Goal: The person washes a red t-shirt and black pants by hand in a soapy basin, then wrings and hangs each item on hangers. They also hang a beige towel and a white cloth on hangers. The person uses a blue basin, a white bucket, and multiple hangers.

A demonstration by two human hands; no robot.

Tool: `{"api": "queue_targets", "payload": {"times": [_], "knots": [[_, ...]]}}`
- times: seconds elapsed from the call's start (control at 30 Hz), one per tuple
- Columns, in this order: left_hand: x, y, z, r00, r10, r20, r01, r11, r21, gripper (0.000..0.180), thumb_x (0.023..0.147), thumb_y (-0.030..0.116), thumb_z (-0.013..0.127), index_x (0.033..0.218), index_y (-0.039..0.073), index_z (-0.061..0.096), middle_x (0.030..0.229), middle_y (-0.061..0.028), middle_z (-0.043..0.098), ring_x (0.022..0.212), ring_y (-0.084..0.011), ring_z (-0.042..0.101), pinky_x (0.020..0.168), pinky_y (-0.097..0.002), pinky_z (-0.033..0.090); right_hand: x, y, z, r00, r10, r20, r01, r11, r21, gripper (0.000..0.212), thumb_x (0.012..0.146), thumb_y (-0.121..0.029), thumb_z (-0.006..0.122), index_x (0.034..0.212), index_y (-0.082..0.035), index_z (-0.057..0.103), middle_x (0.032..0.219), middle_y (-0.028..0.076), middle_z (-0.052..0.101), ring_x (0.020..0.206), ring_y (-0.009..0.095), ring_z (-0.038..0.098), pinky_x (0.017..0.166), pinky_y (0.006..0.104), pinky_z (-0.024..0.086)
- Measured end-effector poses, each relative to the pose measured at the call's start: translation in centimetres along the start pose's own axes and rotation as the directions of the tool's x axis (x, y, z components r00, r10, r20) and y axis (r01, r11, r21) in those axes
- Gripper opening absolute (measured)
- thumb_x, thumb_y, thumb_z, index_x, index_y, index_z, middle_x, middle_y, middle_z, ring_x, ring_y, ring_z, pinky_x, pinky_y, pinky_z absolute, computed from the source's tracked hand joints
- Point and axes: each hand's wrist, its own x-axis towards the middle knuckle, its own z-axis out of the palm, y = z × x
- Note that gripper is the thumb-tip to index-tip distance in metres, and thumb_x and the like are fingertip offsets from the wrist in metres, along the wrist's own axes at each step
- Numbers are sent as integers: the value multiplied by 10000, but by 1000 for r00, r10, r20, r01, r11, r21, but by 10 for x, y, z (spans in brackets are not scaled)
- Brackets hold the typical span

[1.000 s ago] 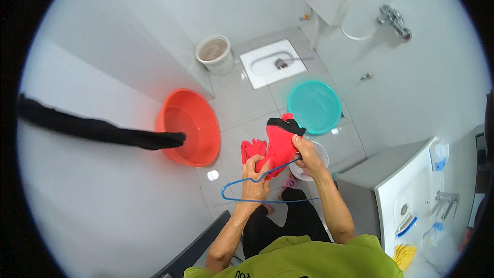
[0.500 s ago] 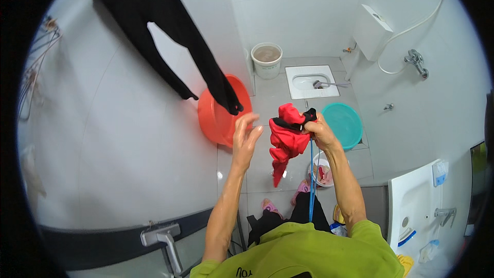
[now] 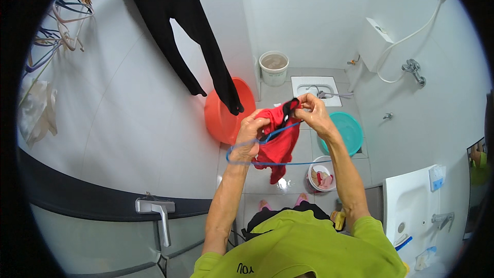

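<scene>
A red garment (image 3: 280,149) with a black band hangs in front of me, its lower end loose. My left hand (image 3: 250,135) is closed on its left edge. My right hand (image 3: 315,115) pinches the black band at the upper right corner. A blue clothes hanger (image 3: 304,163) lies across the front of the garment, its left end passing by my left wrist. Which fingers bear the hanger is hard to make out. Black trousers (image 3: 177,25) hang up on the left, legs down, over an orange basin (image 3: 221,119).
A white bucket (image 3: 274,76) stands beyond a teal basin (image 3: 346,134) and a squat toilet (image 3: 309,83). Near my feet is a tub of clothes (image 3: 322,179). A sink (image 3: 406,211) is at right, hangers (image 3: 67,20) upper left, a door handle (image 3: 159,208) lower left.
My left hand, open and empty before, now grips the garment. The garment is spread between both hands. The hanger, earlier dangling below my right hand, now lies crosswise.
</scene>
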Motion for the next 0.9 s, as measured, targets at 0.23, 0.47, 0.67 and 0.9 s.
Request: {"api": "queue_targets", "payload": {"times": [0.23,0.47,0.67,0.9], "knots": [[18,-6,9,997,71,-38,-80,936,-342,269,954,66,560,1218,105,592,1132,-26,669,978,-164,658,646,-297,561,-9,-9,-12,979,174,106,-160,979,-130,427,794,-391,835,918,-17,669,747,11,610,663,79,496,577,263,360],[11,23,-17,981,137,-140,-160,973,-169,255,877,124,582,1124,98,642,1041,-8,701,873,-110,620,523,-241,383,14,21,-13,931,266,249,-310,938,157,221,827,-215,777,978,-79,689,694,-92,562,521,-2,391,443,203,264],[11,27,-66,865,268,-425,-224,963,152,570,810,80,561,1370,55,462,1074,-70,606,821,-126,566,585,-251,453,37,8,-29,937,133,323,-212,952,222,135,826,-201,743,882,-90,689,657,-70,553,528,3,415,444,202,230],[26,-43,-56,711,667,-223,-42,356,934,1048,680,161,814,1524,89,198,1446,-256,231,1356,-407,292,1055,-494,410,34,-14,8,925,145,352,-181,981,72,147,810,-96,745,918,3,728,725,-26,631,624,44,523,559,229,386]]}}
